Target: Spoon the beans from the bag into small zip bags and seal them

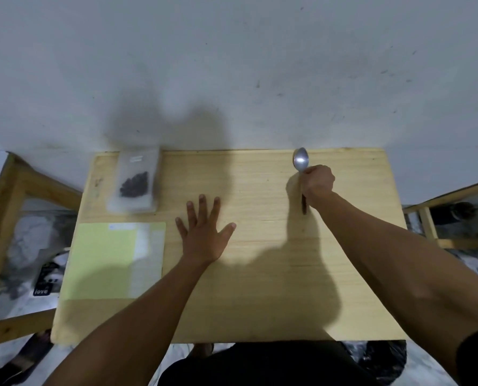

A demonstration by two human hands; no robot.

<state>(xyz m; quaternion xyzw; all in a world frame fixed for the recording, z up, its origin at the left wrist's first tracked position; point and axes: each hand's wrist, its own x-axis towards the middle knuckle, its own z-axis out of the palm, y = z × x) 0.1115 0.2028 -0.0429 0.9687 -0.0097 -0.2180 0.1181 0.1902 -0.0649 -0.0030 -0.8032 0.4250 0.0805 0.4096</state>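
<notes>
The clear bag [134,181] lies flat at the table's [260,274] far-left corner, a dark clump of beans [134,185] inside (blurred). The right hand [317,186] grips a metal spoon [301,160], bowl up. The left hand [203,232] rests flat, fingers spread.

Bean bag [134,181]: clear plastic, lying flat at far-left of tabletop [260,274], blurred; small dark heap of beans [134,185] inside, w/ pale label strip near its far end. Spoon [301,160]: shiny metal, bowl up & facing cam, near far-right edge, handle running down twd tabletop. Zip bags [115,260]: flat stack, yellow-green w/ clear strip on right, near-left, just below bean bag.
</notes>
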